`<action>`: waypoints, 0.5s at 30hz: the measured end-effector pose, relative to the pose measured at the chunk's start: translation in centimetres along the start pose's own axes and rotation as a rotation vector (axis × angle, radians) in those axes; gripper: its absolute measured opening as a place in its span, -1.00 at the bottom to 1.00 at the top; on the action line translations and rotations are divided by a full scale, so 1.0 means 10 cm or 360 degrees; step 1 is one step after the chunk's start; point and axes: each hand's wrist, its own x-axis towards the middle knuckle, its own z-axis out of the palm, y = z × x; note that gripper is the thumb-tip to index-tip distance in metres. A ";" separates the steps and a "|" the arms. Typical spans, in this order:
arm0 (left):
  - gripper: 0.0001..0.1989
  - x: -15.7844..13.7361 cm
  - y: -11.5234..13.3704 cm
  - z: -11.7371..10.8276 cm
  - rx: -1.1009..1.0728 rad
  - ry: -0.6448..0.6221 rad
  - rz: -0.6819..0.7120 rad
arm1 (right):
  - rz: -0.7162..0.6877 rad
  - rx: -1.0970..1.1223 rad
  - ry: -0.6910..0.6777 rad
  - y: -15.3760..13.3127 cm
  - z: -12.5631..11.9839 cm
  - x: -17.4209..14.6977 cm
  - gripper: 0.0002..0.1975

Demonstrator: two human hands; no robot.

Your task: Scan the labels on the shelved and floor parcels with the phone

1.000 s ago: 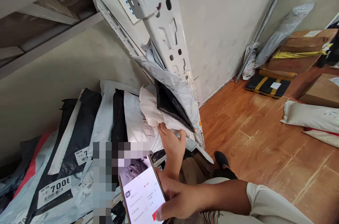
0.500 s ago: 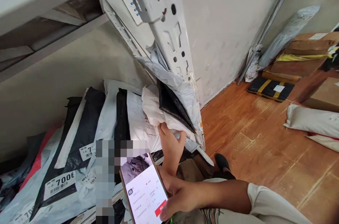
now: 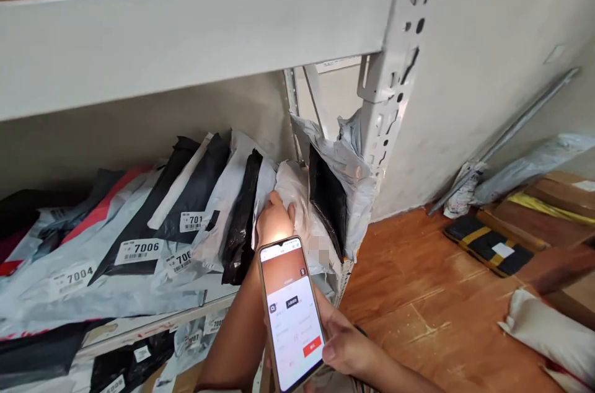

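A smartphone (image 3: pixel 297 318) with a lit screen and a red button is held upright in my right hand (image 3: pixel 346 343), whose thumb lies at the screen's lower right edge. Beyond the phone, my left hand (image 3: pixel 275 219) reaches in among the parcels on the shelf. Its fingers are bent round the edge of a white plastic mailing bag (image 3: pixel 297 194), partly hidden. Just left of this hand leans a shiny black mailing bag (image 3: pixel 242 219). To the right stand a flat black parcel (image 3: pixel 328 194) and a grey mailing bag (image 3: pixel 360 194), against the rack post.
Labelled parcels, one marked 7006 (image 3: pixel 139 250), lean in a row to the left. A white shelf beam (image 3: pixel 199 39) runs above them, joining a rack post (image 3: pixel 379 120) at right. Cartons (image 3: pixel 548 207) and a white sack (image 3: pixel 548 331) lie on the wooden floor (image 3: pixel 404 294).
The view has swung left and shows more of the shelf. My left hand is now farther left along the white mailing bag, close to the black one. The phone's screen shows a small dark pop-up.
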 end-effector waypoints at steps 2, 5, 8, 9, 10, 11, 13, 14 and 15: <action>-0.56 0.09 -0.07 0.02 -0.0068 -0.0104 0.0012 | -0.0002 -0.0025 0.0086 0.02 -0.02 -0.06 0.08; -0.58 0.00 -0.19 0.01 -0.0022 -0.0038 0.0162 | -0.0018 -0.0085 0.0244 0.03 -0.08 -0.18 0.01; -0.67 -0.29 -0.33 -0.03 0.0057 0.0037 0.0222 | -0.0079 -0.0146 0.0390 0.00 -0.14 -0.34 0.02; -0.72 -0.41 -0.38 -0.03 0.0042 0.0065 0.0231 | -0.0107 -0.0169 0.0433 -0.02 -0.17 -0.39 0.01; -0.76 -0.51 -0.44 -0.03 0.0016 0.0094 0.0245 | -0.0133 -0.0194 0.0480 -0.03 -0.20 -0.45 0.00; -0.80 -0.61 -0.49 -0.02 -0.0022 0.0146 0.0274 | -0.0155 -0.0216 0.0529 -0.05 -0.23 -0.50 -0.01; -0.82 -0.74 -0.56 0.00 -0.0059 0.0216 0.0275 | -0.0186 -0.0254 0.0626 -0.08 -0.30 -0.60 -0.07; -0.82 -0.77 -0.56 0.00 -0.0055 0.0223 0.0257 | -0.0201 -0.0270 0.0663 -0.09 -0.33 -0.64 -0.10; -0.83 -0.77 -0.55 0.00 -0.0036 0.0212 0.0225 | -0.0209 -0.0283 0.0695 -0.09 -0.35 -0.68 -0.11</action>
